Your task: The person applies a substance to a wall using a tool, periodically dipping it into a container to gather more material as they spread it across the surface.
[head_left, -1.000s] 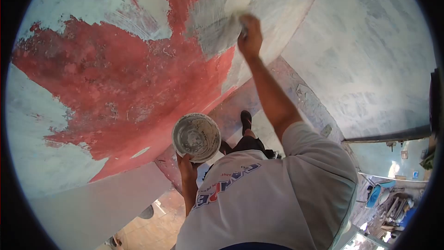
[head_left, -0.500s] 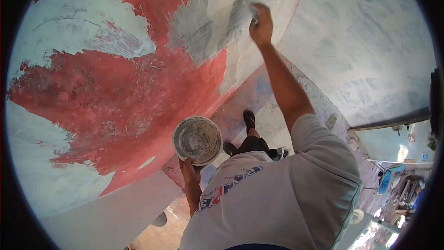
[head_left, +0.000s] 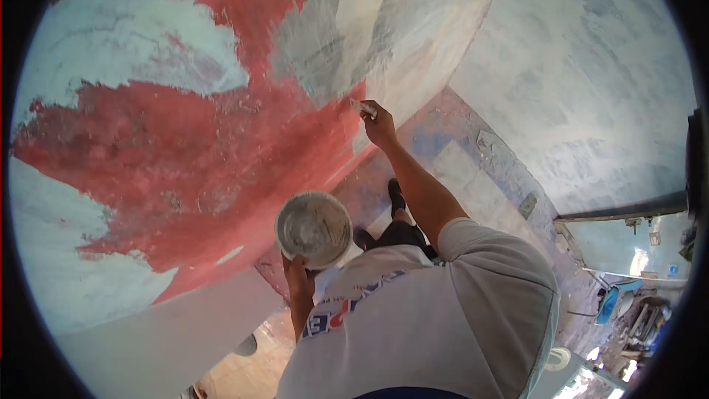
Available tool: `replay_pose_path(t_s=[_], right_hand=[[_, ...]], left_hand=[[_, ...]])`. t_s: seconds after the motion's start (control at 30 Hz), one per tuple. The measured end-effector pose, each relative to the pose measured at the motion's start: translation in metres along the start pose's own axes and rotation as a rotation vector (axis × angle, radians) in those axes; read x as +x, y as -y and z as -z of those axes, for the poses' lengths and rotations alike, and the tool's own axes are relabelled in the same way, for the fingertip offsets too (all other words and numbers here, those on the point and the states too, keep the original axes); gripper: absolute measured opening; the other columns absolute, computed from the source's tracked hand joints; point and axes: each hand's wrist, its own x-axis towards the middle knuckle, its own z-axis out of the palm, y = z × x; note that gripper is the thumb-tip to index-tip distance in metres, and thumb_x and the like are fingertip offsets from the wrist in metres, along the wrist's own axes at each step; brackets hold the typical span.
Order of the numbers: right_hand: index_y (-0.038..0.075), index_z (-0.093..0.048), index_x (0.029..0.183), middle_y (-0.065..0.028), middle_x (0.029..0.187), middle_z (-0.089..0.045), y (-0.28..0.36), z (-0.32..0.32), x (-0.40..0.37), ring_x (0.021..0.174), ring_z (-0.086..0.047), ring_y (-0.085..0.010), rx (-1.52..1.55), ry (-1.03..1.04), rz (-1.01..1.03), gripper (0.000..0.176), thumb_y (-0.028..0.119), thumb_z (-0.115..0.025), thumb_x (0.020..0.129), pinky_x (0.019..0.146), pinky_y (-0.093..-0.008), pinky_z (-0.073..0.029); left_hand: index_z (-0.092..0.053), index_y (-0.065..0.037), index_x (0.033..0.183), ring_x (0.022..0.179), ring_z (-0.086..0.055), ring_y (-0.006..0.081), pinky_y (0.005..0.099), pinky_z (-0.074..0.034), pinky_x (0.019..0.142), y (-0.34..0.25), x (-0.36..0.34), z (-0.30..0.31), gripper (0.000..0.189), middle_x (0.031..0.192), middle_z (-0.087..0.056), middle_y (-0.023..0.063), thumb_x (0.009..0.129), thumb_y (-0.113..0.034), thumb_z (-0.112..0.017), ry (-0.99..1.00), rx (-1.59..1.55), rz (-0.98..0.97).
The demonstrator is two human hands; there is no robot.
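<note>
Red patch [head_left: 185, 166] on the wall [head_left: 125, 37] at left. Left hand [head_left: 298, 272] grips the bucket [head_left: 313, 227] from its near side, mouth upward. Scraper [head_left: 361, 106] lies beyond and rightward, long axis slanting left toward the patch; wall contact unconfirmed. Right hand [head_left: 380, 130], nearer it, clenches its handle.

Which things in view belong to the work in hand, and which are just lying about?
In use:
- round, grey-smeared tub, held by the left hand
- small, flat hand tool, in the right hand
- patchy red, grey and whitish wall

Apparently just lying about:
- long blue object at lower right
- jumbled pile beside it, contents unclear
- small grey-green slab on the floor
</note>
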Motion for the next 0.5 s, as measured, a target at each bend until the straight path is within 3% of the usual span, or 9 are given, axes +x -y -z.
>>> replay_pose_path(t_s=[0.03,0.07,0.1,0.17,0.23,0.33,0.43,0.47,0.5], right_hand=[[0.008,-0.065,0.115,-0.0096,0.100,-0.071,0.001,0.001,-0.012,0.090,-0.072,-0.0250,-0.004,0.018,-0.018,0.028,-0.003,-0.058,0.090,0.076,-0.0368,-0.057],[0.007,-0.064,0.114,-0.0088,0.099,-0.072,0.003,0.003,-0.022,0.088,-0.072,-0.0236,0.363,0.080,-0.221,0.024,-0.001,-0.059,0.091,0.073,-0.0354,-0.057],[0.006,-0.064,0.113,-0.0080,0.099,-0.072,0.015,0.006,-0.029,0.085,-0.073,-0.0221,0.730,0.133,-0.422,0.020,0.002,-0.060,0.093,0.069,-0.0340,-0.058],[0.005,-0.062,0.112,-0.0082,0.100,-0.072,0.040,0.023,-0.025,0.084,-0.073,-0.0249,0.746,0.101,-0.476,0.020,0.003,-0.062,0.092,0.073,-0.0356,-0.061],[0.005,-0.062,0.113,-0.0087,0.103,-0.071,0.060,0.048,-0.002,0.089,-0.073,-0.0261,0.917,0.103,-0.472,0.022,0.008,-0.063,0.092,0.078,-0.0377,-0.062],[0.002,-0.062,0.115,-0.0092,0.106,-0.068,0.090,0.084,0.043,0.089,-0.069,-0.0264,0.862,-0.072,-0.275,0.025,0.012,-0.060,0.092,0.086,-0.0449,-0.061],[-0.003,-0.068,0.103,-0.0037,0.089,-0.067,0.135,0.114,0.086,0.079,-0.064,-0.0149,0.493,-0.218,-0.051,0.020,0.012,-0.061,0.091,0.073,-0.0323,-0.055],[-0.003,-0.069,0.106,-0.0063,0.099,-0.070,0.131,0.122,0.107,0.089,-0.066,-0.0159,0.346,-0.222,-0.008,0.020,0.010,-0.060,0.094,0.081,-0.0347,-0.058],[-0.003,-0.070,0.105,-0.0067,0.098,-0.070,0.142,0.126,0.118,0.086,-0.067,-0.0155,0.252,-0.249,0.055,0.020,0.010,-0.060,0.094,0.078,-0.0340,-0.058]], left_hand=[[-0.038,-0.017,0.149,0.116,-0.059,0.0391,0.0581,-0.063,0.076,0.008,0.008,0.008,0.076,0.135,-0.051,0.0159,0.076,-0.001,-0.049,0.023,-0.019,-0.004],[-0.040,-0.016,0.146,0.113,-0.061,0.0373,0.0558,-0.063,0.074,0.033,0.023,0.038,0.073,0.134,-0.051,0.0152,0.076,0.000,-0.048,0.196,0.528,-0.449],[-0.040,-0.016,0.146,0.113,-0.061,0.0373,0.0558,-0.063,0.074,0.020,0.009,0.020,0.073,0.134,-0.051,0.0152,0.076,0.000,-0.048,0.185,0.524,-0.438],[-0.039,-0.016,0.147,0.109,-0.063,0.0363,0.0560,-0.063,0.074,-0.011,0.002,-0.027,0.074,0.133,-0.052,0.0152,0.076,0.001,-0.048,0.079,0.020,-0.009],[-0.038,-0.016,0.148,0.111,-0.064,0.0378,0.0567,-0.064,0.076,-0.014,-0.001,-0.037,0.076,0.133,-0.053,0.0166,0.075,0.002,-0.046,0.101,0.022,-0.019],[-0.037,-0.015,0.149,0.111,-0.066,0.0411,0.0568,-0.065,0.076,-0.014,-0.003,-0.045,0.078,0.134,-0.053,0.0191,0.073,0.003,-0.044,0.126,-0.004,-0.035],[-0.036,-0.015,0.149,0.108,-0.068,0.0407,0.0556,-0.066,0.074,-0.008,0.000,-0.041,0.078,0.133,-0.053,0.0194,0.073,0.003,-0.044,0.170,-0.016,-0.024],[-0.036,-0.015,0.149,0.108,-0.068,0.0406,0.0552,-0.066,0.073,-0.011,-0.004,-0.045,0.079,0.133,-0.053,0.0197,0.072,0.003,-0.044,0.158,-0.031,-0.023],[-0.036,-0.015,0.149,0.108,-0.068,0.0406,0.0552,-0.066,0.073,-0.010,-0.002,-0.045,0.079,0.133,-0.053,0.0197,0.072,0.003,-0.044,0.168,-0.035,-0.028]])
